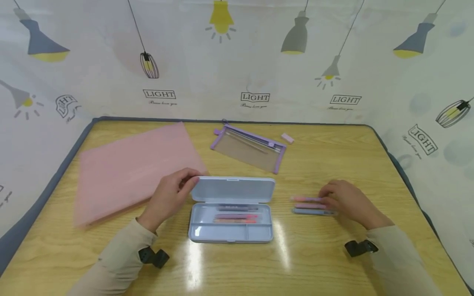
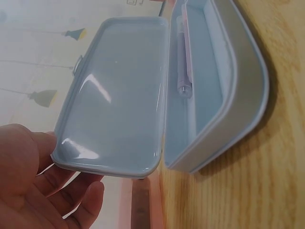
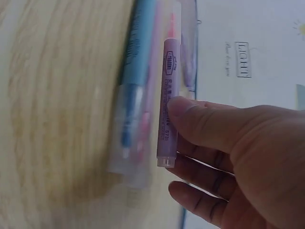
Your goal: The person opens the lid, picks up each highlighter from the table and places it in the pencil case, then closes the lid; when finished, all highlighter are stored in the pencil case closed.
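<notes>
My left hand (image 1: 169, 197) grips the left corner of the raised lid (image 1: 233, 190) of a pale blue pencil case (image 1: 222, 233), thumb on the inner face in the left wrist view. Several pens (image 1: 237, 216) lie in its long back compartment; a divider splits the front part in two. To the right of the case, my right hand (image 1: 349, 203) pinches a purple highlighter (image 3: 169, 100) with a pink tip under its clear cap. Beside that one are a blue pen (image 1: 309, 211) and a pink-purple pen (image 1: 309, 205), both lying on the table.
A pink translucent folder (image 1: 137, 164) lies at the left of the wooden table (image 1: 237, 271). Behind the case rests a see-through zip pouch (image 1: 246, 150) with purple edging and a slim stick inside. A small pink eraser (image 1: 287, 138) sits near the back edge.
</notes>
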`<state>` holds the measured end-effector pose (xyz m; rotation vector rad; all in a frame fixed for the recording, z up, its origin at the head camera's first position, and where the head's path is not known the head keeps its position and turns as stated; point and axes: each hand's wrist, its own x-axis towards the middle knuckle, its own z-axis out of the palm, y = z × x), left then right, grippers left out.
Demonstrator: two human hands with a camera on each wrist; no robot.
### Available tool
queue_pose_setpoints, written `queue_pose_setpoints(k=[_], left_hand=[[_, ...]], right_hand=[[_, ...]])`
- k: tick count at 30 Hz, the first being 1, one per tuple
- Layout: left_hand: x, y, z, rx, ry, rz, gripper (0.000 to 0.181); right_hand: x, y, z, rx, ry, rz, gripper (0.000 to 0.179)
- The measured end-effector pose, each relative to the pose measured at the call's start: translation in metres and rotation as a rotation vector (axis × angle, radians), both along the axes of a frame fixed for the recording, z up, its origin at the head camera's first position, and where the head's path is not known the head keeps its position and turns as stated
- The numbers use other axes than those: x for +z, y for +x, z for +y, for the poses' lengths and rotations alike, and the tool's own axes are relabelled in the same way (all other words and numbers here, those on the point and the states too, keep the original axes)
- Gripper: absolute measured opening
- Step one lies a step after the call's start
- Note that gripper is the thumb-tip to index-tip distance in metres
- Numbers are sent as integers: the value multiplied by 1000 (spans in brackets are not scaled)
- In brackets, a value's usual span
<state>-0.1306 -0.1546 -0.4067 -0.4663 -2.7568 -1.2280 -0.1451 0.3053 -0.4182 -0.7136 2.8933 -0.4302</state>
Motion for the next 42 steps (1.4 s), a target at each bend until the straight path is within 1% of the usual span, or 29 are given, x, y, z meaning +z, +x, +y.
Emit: queue_pose_setpoints(k=[2, 3, 5, 8, 11, 15, 19, 23, 26, 29, 33, 36, 40, 42], left_hand=[[0, -1, 0, -3, 4, 1, 22], [1, -1, 0, -4, 6, 4, 22], [2, -2, 0, -8, 8, 10, 23], [3, -4, 0, -7, 7, 15, 23], [3, -5, 1, -9, 4, 16, 22], [2, -6, 2, -21, 10, 8, 22], [0, -5, 2, -24, 17, 0, 23], [-1, -3, 3, -22, 17, -1, 22], [-2, -3, 2, -15, 17, 1, 22], [-2, -2, 1, -9, 15, 5, 22], [-1, -1, 0, -5, 13, 10, 22], [0, 0, -1, -5, 8, 8, 22], [1, 0, -1, -5, 9, 3, 22], [1, 1, -1, -6, 11, 5, 22]], right_hand=[[6, 5, -2, -16, -13, -4, 7], [10, 9, -5, -26, -32, -19, 8], [18, 16, -13, -25, -52, -28, 8], [30, 24, -36, 23, -61, -22, 10], [34, 29, -66, 90, -38, 46, 8], [28, 34, -102, 162, -52, 164, 3], [17, 34, -129, 242, -64, 271, 7], [8, 33, -146, 283, -67, 296, 7], [5, 33, -153, 291, -81, 296, 8], [2, 34, -157, 297, -89, 323, 8], [-5, 35, -161, 315, -75, 407, 10], [-11, 36, -162, 326, -46, 470, 14], [-16, 38, -161, 337, -7, 489, 22], [-16, 40, -161, 341, 8, 482, 24]])
